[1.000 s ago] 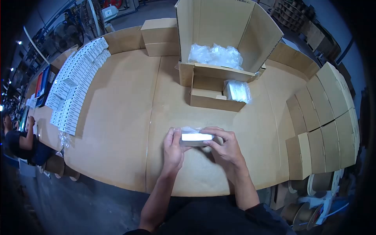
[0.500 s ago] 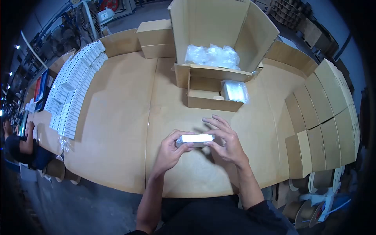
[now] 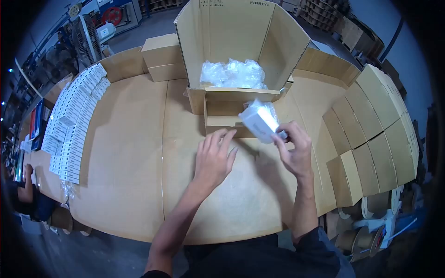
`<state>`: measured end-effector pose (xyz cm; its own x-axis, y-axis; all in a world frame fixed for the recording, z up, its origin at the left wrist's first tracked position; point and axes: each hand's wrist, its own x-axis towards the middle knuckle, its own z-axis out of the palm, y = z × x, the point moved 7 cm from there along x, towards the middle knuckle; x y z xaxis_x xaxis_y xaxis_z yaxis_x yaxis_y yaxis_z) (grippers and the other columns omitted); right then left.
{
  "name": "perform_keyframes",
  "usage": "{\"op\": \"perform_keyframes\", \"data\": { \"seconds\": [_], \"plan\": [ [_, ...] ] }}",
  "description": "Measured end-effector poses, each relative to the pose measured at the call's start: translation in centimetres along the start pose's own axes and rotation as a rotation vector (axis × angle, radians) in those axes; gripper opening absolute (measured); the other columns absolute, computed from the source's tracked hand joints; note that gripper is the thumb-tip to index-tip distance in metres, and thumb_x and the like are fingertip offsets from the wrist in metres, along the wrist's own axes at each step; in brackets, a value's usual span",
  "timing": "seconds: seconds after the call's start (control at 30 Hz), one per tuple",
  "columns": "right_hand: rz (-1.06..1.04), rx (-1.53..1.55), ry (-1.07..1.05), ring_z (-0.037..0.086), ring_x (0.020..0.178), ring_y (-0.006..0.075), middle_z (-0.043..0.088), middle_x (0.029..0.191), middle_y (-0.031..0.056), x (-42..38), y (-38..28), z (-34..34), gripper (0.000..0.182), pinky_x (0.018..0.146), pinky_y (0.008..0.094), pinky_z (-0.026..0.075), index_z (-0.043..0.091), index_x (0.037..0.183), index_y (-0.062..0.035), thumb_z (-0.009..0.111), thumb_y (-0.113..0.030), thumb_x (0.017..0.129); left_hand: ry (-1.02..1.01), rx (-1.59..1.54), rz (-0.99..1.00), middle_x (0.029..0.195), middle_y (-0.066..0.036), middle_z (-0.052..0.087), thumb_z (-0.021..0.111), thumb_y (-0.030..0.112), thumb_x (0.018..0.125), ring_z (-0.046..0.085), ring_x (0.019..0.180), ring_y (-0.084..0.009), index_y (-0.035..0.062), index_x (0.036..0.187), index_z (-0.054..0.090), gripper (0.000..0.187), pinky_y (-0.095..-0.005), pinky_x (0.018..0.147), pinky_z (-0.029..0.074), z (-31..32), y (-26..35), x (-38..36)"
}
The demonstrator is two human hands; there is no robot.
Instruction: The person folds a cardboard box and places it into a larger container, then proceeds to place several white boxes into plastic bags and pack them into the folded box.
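The wrapped box, pinched at its near end by the right hand, tilts up-left over the open tray, while the left hand hovers spread and empty just below-left.

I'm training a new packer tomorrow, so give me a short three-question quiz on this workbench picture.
1. True or false: the left hand grips the wrapped white box.
2. What fills the big open carton? A) clear plastic bags B) metal screws C) red folders
3. Fill in: rows of small white boxes lie along the table's ____ edge.

Key
1. False; the right hand alone holds it, and the left hand is open over the table.
2. A; clear plastic bags.
3. Left.
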<state>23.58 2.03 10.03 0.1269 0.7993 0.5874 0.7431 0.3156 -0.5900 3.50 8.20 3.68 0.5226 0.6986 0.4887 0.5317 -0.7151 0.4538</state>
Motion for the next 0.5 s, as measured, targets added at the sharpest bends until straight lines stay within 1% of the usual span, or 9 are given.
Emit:
{"op": "perform_keyframes", "data": {
  "seconds": [0.1, 0.13, 0.23, 0.27, 0.37, 0.4, 0.43, 0.47, 0.5],
  "plan": [
    [0.061, 0.016, 0.079, 0.066, 0.072, 0.0204, 0.065, 0.089, 0.0113, 0.5, 1.0, -0.7, 0.017, 0.061, 0.0298, 0.056, 0.066, 0.099, 0.0003, 0.075, 0.005, 0.085, 0.023, 0.143, 0.09, 0.13, -0.016, 0.057, 0.073, 0.021, 0.092, 0.055, 0.12, -0.0329, 0.0029, 0.137, 0.057, 0.051, -0.0452, 0.1, 0.044, 1.6, 0.3, 3.4],
    [0.058, 0.014, 0.083, 0.066, 0.072, 0.0205, 0.064, 0.089, 0.0112, 0.6, 1.1, -0.7, 0.017, 0.061, 0.0298, 0.056, 0.066, 0.099, 0.0002, 0.075, 0.005, 0.085, -0.008, 0.147, 0.078, 0.13, -0.016, 0.056, 0.073, 0.022, 0.091, 0.053, 0.122, -0.0332, 0.001, 0.134, 0.059, 0.05, -0.0469, 0.103, 0.042, 2.5, -0.3, 4.2],
    [0.034, 0.003, 0.094, 0.067, 0.073, 0.0224, 0.063, 0.089, 0.0123, 1.1, 1.4, -0.1, 0.018, 0.061, 0.0306, 0.058, 0.065, 0.1, 0.0008, 0.074, 0.005, 0.086, -0.086, 0.253, 0.138, 0.131, -0.015, 0.056, 0.074, 0.021, 0.09, 0.053, 0.121, -0.0342, 0.0017, 0.134, 0.059, 0.05, -0.0483, 0.104, 0.042, 3.9, -1.2, 4.8],
    [0.033, 0.001, 0.105, 0.067, 0.074, 0.0229, 0.063, 0.09, 0.0127, 1.4, 1.3, 0.1, 0.018, 0.061, 0.031, 0.059, 0.065, 0.1, 0.0011, 0.074, 0.005, 0.086, -0.096, 0.232, 0.12, 0.136, -0.016, 0.053, 0.074, 0.02, 0.088, 0.05, 0.128, -0.0361, 0.0053, 0.134, 0.06, 0.05, -0.0526, 0.11, 0.039, 3.8, -1.3, 4.3],
    [0.037, 0.023, 0.14, 0.069, 0.075, 0.0248, 0.062, 0.092, 0.0141, 2.0, 1.4, 1.4, 0.018, 0.06, 0.0326, 0.061, 0.063, 0.101, 0.002, 0.073, 0.006, 0.086, -0.041, 0.272, 0.106, 0.142, -0.017, 0.049, 0.075, 0.021, 0.087, 0.043, 0.137, -0.0383, 0.0099, 0.135, 0.06, 0.051, -0.058, 0.117, 0.033, 2.7, -0.9, 2.1],
    [0.048, 0.03, 0.151, 0.069, 0.076, 0.0247, 0.062, 0.092, 0.0141, 2.1, 1.4, 2.0, 0.018, 0.06, 0.0327, 0.061, 0.063, 0.101, 0.0019, 0.072, 0.006, 0.086, -0.084, 0.25, 0.071, 0.152, -0.018, 0.041, 0.076, 0.022, 0.086, 0.031, 0.147, -0.0429, 0.0176, 0.144, 0.057, 0.061, -0.0657, 0.121, 0.025, 2.9, -1.3, 1.5],
    [0.06, 0.036, 0.16, 0.069, 0.076, 0.0247, 0.062, 0.092, 0.014, 2.1, 1.4, 2.5, 0.018, 0.06, 0.0328, 0.061, 0.063, 0.101, 0.0018, 0.072, 0.006, 0.087, -0.092, 0.27, 0.053, 0.155, -0.018, 0.038, 0.076, 0.022, 0.086, 0.029, 0.149, -0.0442, 0.0203, 0.146, 0.054, 0.064, -0.0669, 0.12, 0.024, 2.9, -1.5, 0.8],
    [0.075, 0.053, 0.156, 0.069, 0.075, 0.0281, 0.061, 0.092, 0.015, 2.0, 1.6, 3.4, 0.017, 0.06, 0.0357, 0.061, 0.062, 0.101, 0.0012, 0.072, 0.004, 0.087, -0.097, 0.289, 0.038, 0.157, -0.018, 0.036, 0.076, 0.022, 0.086, 0.026, 0.15, -0.0455, 0.023, 0.149, 0.052, 0.068, -0.068, 0.12, 0.024, 2.7, -1.6, 0.4],
    [0.049, 0.023, 0.163, 0.068, 0.074, 0.0296, 0.061, 0.092, 0.0155, 2.0, 1.7, 4.0, 0.017, 0.06, 0.037, 0.06, 0.062, 0.102, 0.0012, 0.072, 0.004, 0.088, -0.101, 0.307, 0.028, 0.159, -0.018, 0.033, 0.076, 0.022, 0.086, 0.023, 0.152, -0.0469, 0.0258, 0.152, 0.05, 0.071, -0.0692, 0.12, 0.023, 2.5, -1.6, 0.2]
  ]
}}
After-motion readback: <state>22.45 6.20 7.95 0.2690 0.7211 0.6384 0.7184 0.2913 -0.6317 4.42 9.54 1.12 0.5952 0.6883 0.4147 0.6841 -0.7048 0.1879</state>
